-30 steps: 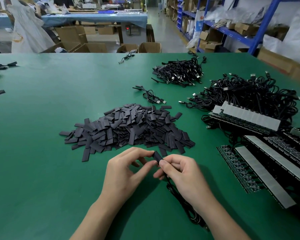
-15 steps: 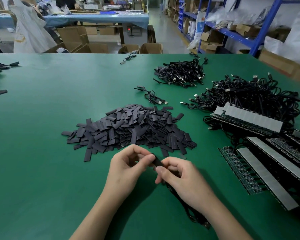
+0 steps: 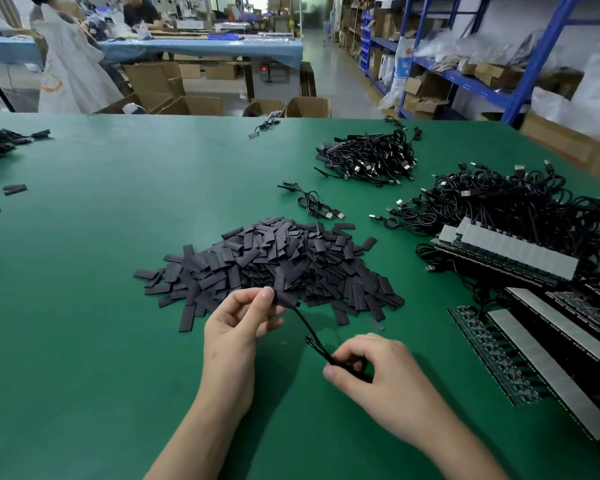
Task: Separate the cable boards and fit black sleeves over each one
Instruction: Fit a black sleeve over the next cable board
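My left hand (image 3: 238,327) pinches a black sleeve (image 3: 285,299) fitted on the end of a thin black cable (image 3: 309,332), just in front of the big pile of loose black sleeves (image 3: 274,265). The cable runs down and right to my right hand (image 3: 378,379), which grips its bunched coil between thumb and fingers. Most of the coil is hidden inside that hand. Joined strips of cable boards (image 3: 520,344) with grey tape lie at the right.
Two heaps of black USB cables lie at the back right, the smaller heap (image 3: 371,161) and the larger heap (image 3: 513,202). One loose cable (image 3: 312,202) lies behind the sleeve pile. Stray sleeves (image 3: 14,189) lie at the far left. Green table (image 3: 101,271); shelves and boxes beyond.
My hands have drawn apart: the left keeps the sleeved end and lifts it slightly, while the right has slid down the cable toward me and now holds the coil.
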`<state>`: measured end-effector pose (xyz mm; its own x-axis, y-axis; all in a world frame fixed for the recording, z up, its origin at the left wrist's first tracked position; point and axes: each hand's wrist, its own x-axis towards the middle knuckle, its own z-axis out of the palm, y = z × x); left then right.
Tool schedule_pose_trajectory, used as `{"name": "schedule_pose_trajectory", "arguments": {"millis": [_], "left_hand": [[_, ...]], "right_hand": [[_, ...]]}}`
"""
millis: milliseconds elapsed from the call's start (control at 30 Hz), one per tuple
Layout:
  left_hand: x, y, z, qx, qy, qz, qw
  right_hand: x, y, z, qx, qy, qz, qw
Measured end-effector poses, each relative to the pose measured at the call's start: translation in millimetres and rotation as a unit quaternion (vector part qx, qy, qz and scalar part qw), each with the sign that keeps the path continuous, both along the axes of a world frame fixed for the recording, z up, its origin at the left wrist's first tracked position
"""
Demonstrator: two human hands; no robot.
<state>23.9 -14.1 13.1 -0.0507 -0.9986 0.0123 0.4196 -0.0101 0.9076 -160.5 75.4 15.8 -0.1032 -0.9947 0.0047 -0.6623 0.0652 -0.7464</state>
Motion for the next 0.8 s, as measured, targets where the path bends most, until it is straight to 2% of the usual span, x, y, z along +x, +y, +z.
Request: {"name": "schedule_pose_trajectory", "arguments": {"millis": [100,200,300,467,633,800], "left_hand": [[-1,-2,-1,0.005,0.009,0.009,1.000],[-5,-1,-2,0.016,-0.039,0.019,0.999],[-10,1,-3,-0.002,-0.086,0.000,0.996],[-15,6,-6,-0.074,-0.168,-0.035,0.982],[-16,7,-5,-0.101,-0.199,-0.073,0.972],[-14,7,-6,-0.111,-0.229,-0.079,0.964]], "right_hand": [[-1,1,3,-0.006,-0.035,-0.022,0.999],[-6,-6,14,-0.032,-0.066,-0.068,0.995],[-14,-31,28,-0.055,-0.058,-0.121,0.989],[-26,-123,65,-0.064,0.048,-0.133,0.988],[-27,-225,100,-0.060,0.137,-0.124,0.981],[-18,-240,98,-0.046,0.176,-0.100,0.978]]}}
